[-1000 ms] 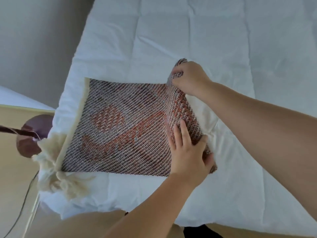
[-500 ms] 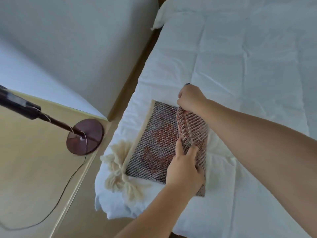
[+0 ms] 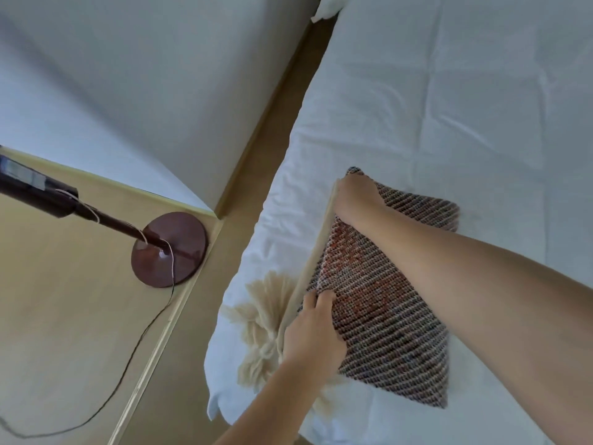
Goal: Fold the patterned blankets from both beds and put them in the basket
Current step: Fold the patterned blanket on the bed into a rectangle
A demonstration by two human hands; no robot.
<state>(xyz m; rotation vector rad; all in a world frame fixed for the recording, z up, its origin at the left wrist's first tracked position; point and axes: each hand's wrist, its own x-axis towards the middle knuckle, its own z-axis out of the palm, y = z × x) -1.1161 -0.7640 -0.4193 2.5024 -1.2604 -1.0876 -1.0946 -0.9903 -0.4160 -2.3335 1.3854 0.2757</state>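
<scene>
A white bed (image 3: 449, 91) fills the right side of the view, its cover creased and quilted, and a second white bed (image 3: 144, 75) fills the upper left, with a strip of tan floor (image 3: 279, 117) running between the two. Lower left lies a pale wooden surface (image 3: 64, 316), and on it stands a lamp base (image 3: 170, 250), round and dark brown, with a dark pole slanting up to the left and a thin cord (image 3: 128, 358) trailing away across the wood. The patterned blanket (image 3: 382, 309) lies folded near the foot corner of the right bed, a brown and white weave with patches of red, its cream edge along the left side. A bunch of cream fringe (image 3: 266, 316) spills from that edge onto the white cover. The right hand (image 3: 356, 197) is closed on the far left corner of the blanket. The left hand (image 3: 313, 332) pinches the near left edge, fingers curled over the top layer.
</scene>
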